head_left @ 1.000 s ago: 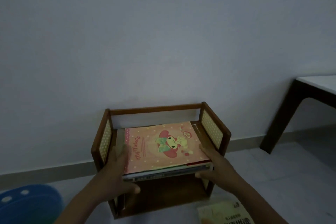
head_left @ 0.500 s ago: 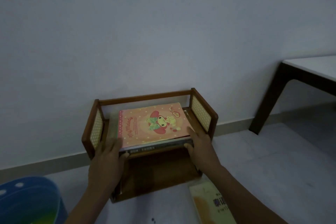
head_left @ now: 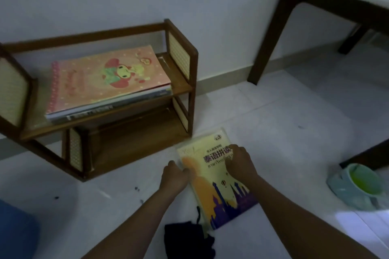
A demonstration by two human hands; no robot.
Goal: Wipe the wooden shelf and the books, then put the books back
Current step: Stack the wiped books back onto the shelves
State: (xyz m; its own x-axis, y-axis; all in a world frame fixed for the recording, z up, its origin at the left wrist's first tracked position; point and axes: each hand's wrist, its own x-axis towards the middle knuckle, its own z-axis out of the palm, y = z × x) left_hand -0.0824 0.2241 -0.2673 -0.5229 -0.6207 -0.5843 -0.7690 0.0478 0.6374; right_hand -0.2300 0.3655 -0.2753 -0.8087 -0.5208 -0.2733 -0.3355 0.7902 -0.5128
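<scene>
Yellow book (head_left: 216,176) flat on the pale floor tiles (head_left: 284,136), just in front of the wooden shelf (head_left: 181,90); right hand (head_left: 240,163) on its cover, fingers (head_left: 232,150) curled down onto the printed title, not clear whether gripping or only pressing; left hand (head_left: 173,176) at the book's left edge, fingers bent against that edge, thumb side hidden, grip cannot be told; both forearms reach in from the bottom of the view. Dark cloth (head_left: 187,237) bunched on the floor touching the book's near corner; pink cartoon-cover book (head_left: 105,78) tops a flat stack on the shelf's upper board; lower board dark, contents not readable. Shelf stands against the white wall; dark table leg (head_left: 267,44) to the right; pale green cup (head_left: 362,183) on its side near the right edge; blue object (head_left: 14,229) at lower left.
</scene>
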